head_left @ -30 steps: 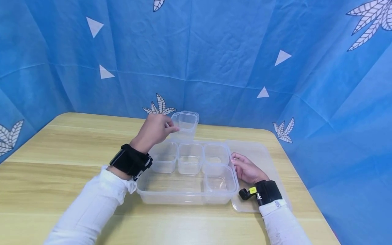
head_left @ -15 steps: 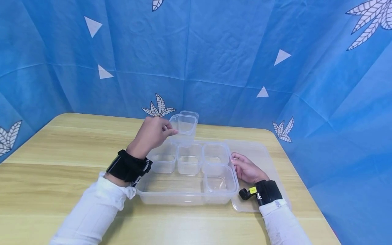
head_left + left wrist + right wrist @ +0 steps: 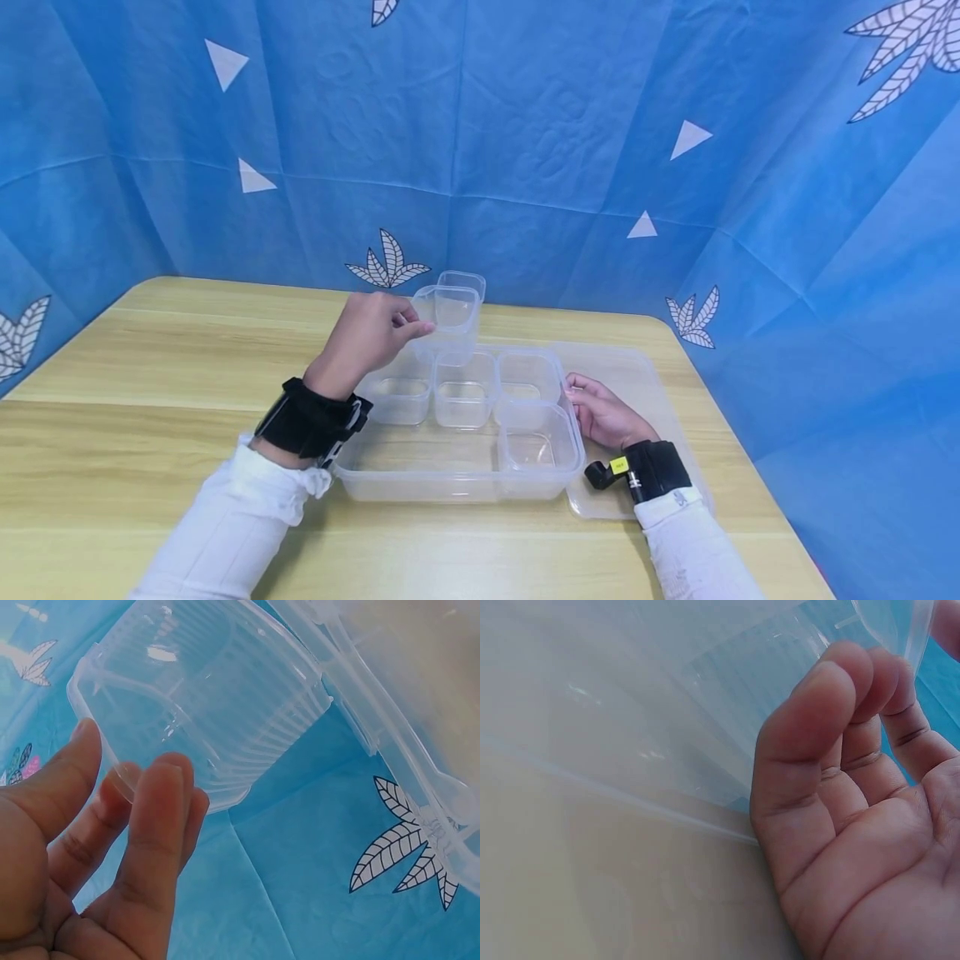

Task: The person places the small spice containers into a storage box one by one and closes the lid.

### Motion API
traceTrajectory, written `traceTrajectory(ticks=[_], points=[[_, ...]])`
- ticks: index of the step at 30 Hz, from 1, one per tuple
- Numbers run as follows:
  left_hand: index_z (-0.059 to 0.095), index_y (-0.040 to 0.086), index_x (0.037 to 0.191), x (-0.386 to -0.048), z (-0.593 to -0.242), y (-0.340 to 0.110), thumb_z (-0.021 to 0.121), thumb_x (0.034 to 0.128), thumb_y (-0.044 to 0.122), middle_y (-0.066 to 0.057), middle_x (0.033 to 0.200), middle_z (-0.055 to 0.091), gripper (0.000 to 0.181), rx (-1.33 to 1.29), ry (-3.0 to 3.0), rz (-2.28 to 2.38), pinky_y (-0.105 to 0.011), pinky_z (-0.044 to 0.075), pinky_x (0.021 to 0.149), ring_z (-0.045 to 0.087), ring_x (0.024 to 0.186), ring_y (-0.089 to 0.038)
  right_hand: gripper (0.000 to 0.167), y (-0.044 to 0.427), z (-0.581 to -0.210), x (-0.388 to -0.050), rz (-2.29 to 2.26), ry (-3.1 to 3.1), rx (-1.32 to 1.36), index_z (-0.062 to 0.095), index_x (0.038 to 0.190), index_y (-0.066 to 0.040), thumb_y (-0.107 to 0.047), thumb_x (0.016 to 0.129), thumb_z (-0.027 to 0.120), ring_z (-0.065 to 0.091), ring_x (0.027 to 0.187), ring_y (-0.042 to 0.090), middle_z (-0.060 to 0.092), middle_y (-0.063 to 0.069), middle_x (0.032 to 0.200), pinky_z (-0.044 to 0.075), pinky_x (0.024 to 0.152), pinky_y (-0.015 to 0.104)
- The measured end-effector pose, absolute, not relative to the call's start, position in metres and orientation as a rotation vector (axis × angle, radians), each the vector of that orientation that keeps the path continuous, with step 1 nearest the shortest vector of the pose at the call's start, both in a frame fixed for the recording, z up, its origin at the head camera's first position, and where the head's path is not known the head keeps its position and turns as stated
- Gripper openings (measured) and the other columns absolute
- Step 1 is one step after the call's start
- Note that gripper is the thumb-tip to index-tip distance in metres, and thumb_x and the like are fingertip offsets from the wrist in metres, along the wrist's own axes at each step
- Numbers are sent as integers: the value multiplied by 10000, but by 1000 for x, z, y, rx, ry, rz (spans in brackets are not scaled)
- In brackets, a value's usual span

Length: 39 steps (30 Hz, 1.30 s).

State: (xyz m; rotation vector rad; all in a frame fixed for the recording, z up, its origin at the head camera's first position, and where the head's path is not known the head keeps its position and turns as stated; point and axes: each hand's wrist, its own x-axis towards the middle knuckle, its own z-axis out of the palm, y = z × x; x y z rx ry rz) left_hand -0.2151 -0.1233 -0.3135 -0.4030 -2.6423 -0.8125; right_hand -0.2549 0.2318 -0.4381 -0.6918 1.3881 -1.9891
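Observation:
My left hand [image 3: 367, 337] pinches the near-left rim of a small clear plastic container [image 3: 454, 325], between thumb and fingers. That container is raised over the back of a large clear plastic box [image 3: 420, 487]; in the left wrist view its ribbed wall [image 3: 247, 697] shows beyond the fingertips. Inside the box, three small containers stand along the back, one of them the middle container [image 3: 463, 412]. Another container [image 3: 536, 450] sits at the front right. Against the box's right wall rests my right hand [image 3: 606, 417], its fingers loosely bent.
A flat clear lid [image 3: 637, 367] lies on the wooden table [image 3: 187, 358], right of the box and under the right hand. Another small clear container [image 3: 472, 279] shows behind the held one. Blue patterned cloth [image 3: 540, 167] hangs at the back and sides.
My left hand has come slightly down and toward me with the small container, showing more of the one behind. My right hand has stayed against the box.

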Motion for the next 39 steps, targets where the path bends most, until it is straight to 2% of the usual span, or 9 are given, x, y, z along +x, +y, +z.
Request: traceTrajectory(ticks=[18,39], points=[[745,60,737,-201,-318,-123,756,863,292,-23,672,673,264,-339,-2626,-863,-388,489,654,627,714,-235,143,231,-440,-256,-1998,1352,-717,557,981,-135,-62,1020,440,637,763,56,638,-32,882,533,694,204],[755,72,778,-188,-319,-125,745,875,224,-15,704,688,180,-393,-2602,-865,-390,511,667,652,704,-212,147,231,-440,-257,-2003,1344,-723,541,985,-121,-54,1030,418,632,756,54,637,-32,879,525,683,193]])
